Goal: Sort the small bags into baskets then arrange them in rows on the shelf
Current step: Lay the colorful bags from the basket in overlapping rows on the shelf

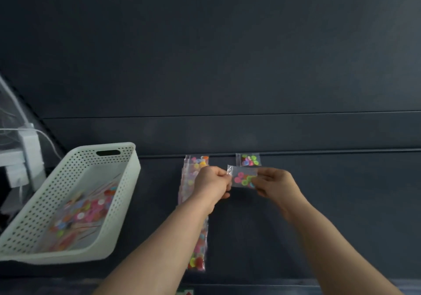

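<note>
Both hands hold one small clear bag of coloured buttons (243, 177) just above the dark shelf (330, 203). My left hand (213, 182) pinches its left edge, my right hand (276, 182) its right edge. Behind it lies another small bag (248, 160) against the shelf's back. A row of overlapping bags (196, 215) runs from the back wall to the front edge, partly hidden under my left arm. The white perforated basket (123, 181) stands at the left, tilted, with several more button bags (84, 212) inside.
A white bracket with cables (27, 149) sits at the far left behind the basket. The dark back wall (227, 67) rises behind the shelf. The shelf's front lip (262, 282) runs across the bottom.
</note>
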A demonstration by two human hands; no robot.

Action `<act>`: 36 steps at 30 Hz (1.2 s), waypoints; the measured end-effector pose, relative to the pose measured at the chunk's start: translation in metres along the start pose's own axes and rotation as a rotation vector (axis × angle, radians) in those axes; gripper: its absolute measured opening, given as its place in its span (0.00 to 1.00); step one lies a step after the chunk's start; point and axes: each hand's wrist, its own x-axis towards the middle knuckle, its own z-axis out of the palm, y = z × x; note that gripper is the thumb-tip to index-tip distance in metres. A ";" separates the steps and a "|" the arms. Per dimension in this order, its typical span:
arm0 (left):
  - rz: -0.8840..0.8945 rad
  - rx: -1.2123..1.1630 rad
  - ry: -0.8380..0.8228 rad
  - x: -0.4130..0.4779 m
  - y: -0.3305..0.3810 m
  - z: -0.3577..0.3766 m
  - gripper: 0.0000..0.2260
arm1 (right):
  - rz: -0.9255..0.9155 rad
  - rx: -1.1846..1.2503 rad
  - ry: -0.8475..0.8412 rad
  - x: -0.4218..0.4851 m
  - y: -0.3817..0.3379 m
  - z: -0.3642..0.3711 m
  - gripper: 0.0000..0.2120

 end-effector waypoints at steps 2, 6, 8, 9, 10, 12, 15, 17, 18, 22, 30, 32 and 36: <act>0.019 0.058 0.023 0.008 0.003 0.013 0.08 | -0.059 -0.133 0.095 0.014 0.001 -0.009 0.10; 0.063 0.211 0.144 0.030 0.007 0.037 0.09 | -0.185 -0.365 0.223 0.037 -0.007 -0.018 0.15; 0.063 0.290 0.186 0.039 0.008 0.044 0.08 | -0.223 -0.368 0.232 0.049 -0.006 -0.018 0.16; 0.066 0.349 0.202 0.042 0.010 0.047 0.07 | -0.226 -0.368 0.235 0.054 -0.005 -0.017 0.15; 0.079 0.414 0.221 0.044 0.012 0.049 0.05 | -0.218 -0.364 0.236 0.059 -0.003 -0.017 0.16; 0.103 0.507 0.258 0.048 0.012 0.053 0.05 | -0.199 -0.362 0.235 0.065 0.000 -0.017 0.17; 0.101 0.577 0.295 0.051 0.012 0.057 0.07 | -0.191 -0.363 0.250 0.070 0.002 -0.017 0.19; 0.104 0.606 0.317 0.053 0.011 0.057 0.08 | -0.199 -0.386 0.249 0.071 0.001 -0.016 0.18; 0.107 0.612 0.326 0.053 0.011 0.057 0.09 | -0.206 -0.400 0.246 0.071 0.001 -0.016 0.17; 0.111 0.550 0.311 0.054 0.013 0.054 0.12 | -0.227 -0.427 0.234 0.067 0.000 -0.017 0.12; 0.251 0.444 0.298 0.027 0.026 0.004 0.04 | -0.478 -0.827 0.215 0.037 -0.017 0.017 0.07; 0.283 0.451 0.319 0.017 0.029 -0.021 0.03 | -0.552 -0.885 0.202 0.027 -0.023 0.034 0.08; 0.289 0.484 0.426 -0.003 0.022 -0.087 0.02 | -0.681 -0.954 0.107 0.004 -0.034 0.085 0.09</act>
